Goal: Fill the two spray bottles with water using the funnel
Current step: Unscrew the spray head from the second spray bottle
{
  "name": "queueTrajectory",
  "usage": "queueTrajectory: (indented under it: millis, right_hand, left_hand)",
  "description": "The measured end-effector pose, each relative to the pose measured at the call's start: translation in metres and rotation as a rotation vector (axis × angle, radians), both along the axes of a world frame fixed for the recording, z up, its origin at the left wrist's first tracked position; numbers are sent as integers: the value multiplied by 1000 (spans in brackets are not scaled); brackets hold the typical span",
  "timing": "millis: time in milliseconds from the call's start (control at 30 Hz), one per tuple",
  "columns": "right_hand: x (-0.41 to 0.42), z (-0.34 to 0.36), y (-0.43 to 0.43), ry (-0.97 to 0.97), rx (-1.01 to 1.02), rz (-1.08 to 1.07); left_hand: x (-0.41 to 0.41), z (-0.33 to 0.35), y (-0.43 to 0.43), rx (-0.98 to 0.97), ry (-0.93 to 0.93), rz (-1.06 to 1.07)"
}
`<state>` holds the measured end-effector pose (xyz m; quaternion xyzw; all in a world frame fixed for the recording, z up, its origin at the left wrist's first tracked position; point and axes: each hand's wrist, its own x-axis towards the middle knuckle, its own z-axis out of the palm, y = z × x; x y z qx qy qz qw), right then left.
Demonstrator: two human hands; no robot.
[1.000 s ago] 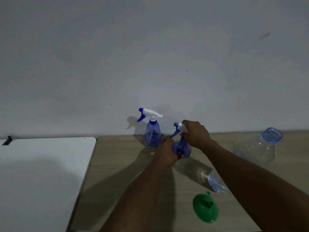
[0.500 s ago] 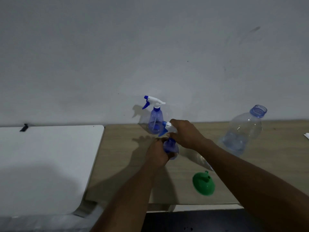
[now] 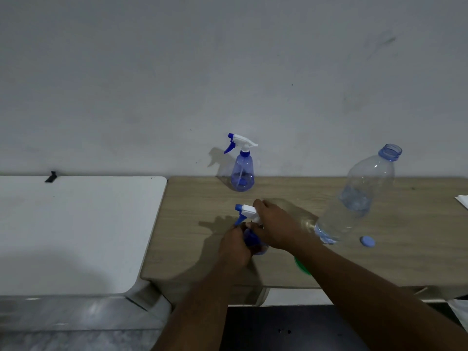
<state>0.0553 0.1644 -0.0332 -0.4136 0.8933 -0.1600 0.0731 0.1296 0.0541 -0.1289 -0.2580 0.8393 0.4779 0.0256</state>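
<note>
Two small blue spray bottles with white trigger heads are on the wooden table. One spray bottle stands upright by the wall. The other spray bottle is near the table's middle; my left hand grips its body and my right hand is closed on its white trigger head. A large clear water bottle without its cap stands to the right. Only a green sliver of the funnel shows under my right forearm.
The bottle's blue cap lies on the table right of the water bottle's base. A white table adjoins the wooden one on the left. The wall stands right behind both. White paper sits at the far right edge.
The view has tilted down and the spray bottle has come nearer the table's front edge. My forearm now hides most of the funnel. The blue cap has come into view.
</note>
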Motion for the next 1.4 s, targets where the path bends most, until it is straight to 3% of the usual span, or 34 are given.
queueTrajectory:
  millis: [300,567,733,1000,1167,1333,1400]
  right_hand:
    - [8,-4,-3,-75,-98,-35]
    - [6,-1,5,-149,-125,-4]
    - [7,-4,-6,66,4,-74]
    - [2,4,-6,-192,-28,-22]
    - [4,1,-3,-116,3,-59]
    - [1,1,-2,-215,-40,24]
    - [-1,-1,0,-138,-12,21]
  left_hand:
    - [0,-5,-1,93,-31,35]
    - [6,-1,-3,52,20,19]
    - [5,-2,-4,131,-15,29]
    - [7,2,-2,108,3,-5]
    - [10,4,-2,110,29,24]
    - [10,1,-2,105,26,24]
    - [11,3,-1,86,39,36]
